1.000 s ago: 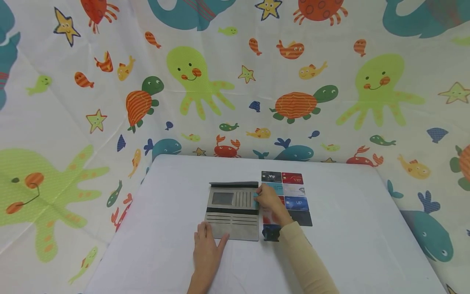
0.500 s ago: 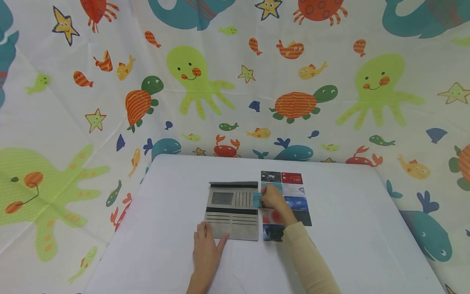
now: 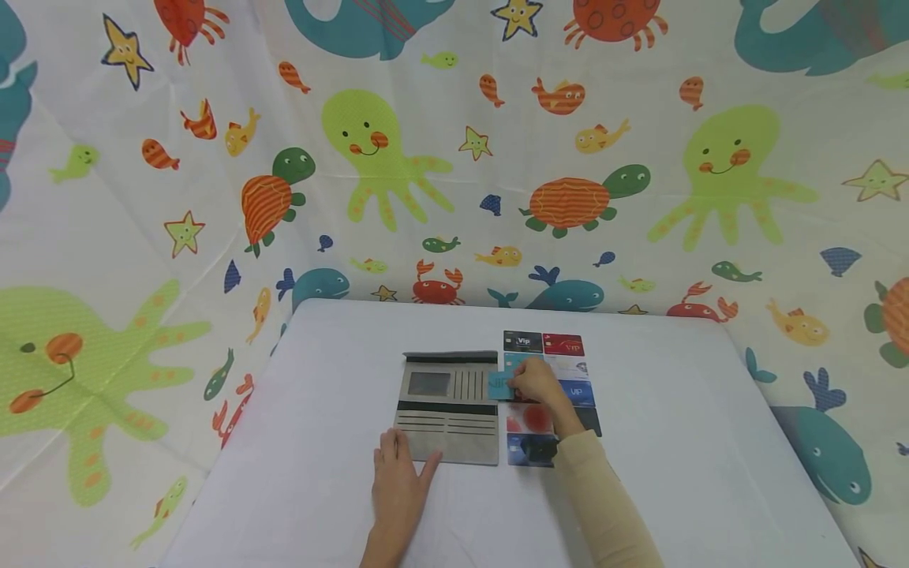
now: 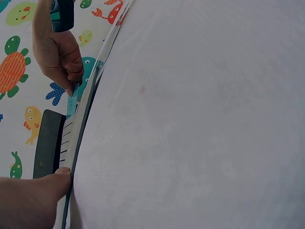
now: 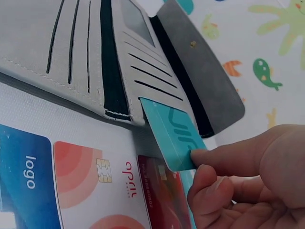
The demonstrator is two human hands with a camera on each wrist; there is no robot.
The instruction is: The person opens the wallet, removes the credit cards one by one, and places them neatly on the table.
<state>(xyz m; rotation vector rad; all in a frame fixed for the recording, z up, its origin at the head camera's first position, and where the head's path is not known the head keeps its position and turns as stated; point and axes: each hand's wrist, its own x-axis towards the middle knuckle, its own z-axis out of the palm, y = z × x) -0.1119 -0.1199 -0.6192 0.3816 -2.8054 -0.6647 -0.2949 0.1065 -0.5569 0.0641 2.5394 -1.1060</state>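
Observation:
A grey wallet (image 3: 447,446) lies unfolded on the white table, with rows of card slots and a window pocket facing up. My right hand (image 3: 537,385) pinches a teal card (image 5: 171,136) between thumb and fingers. The card's far end meets the wallet's outermost upper slot, and most of it sticks out past the right edge; I cannot tell how much is still inside. My left hand (image 3: 401,485) rests at the wallet's lower left, fingers fairly straight. In the left wrist view its thumb (image 4: 55,183) presses on the wallet's edge.
Right of the wallet, several cards lie in two columns, including a black Vip card (image 3: 522,341), a red one (image 3: 563,345), a blue one (image 3: 578,393) and a red-and-white one (image 5: 83,174). My right hand hides part of them. A sea-animal curtain (image 3: 398,260) hangs behind the table.
My right hand has drawn back to the right with the teal card, and more of the card shows outside the slot. My left hand has stayed in place.

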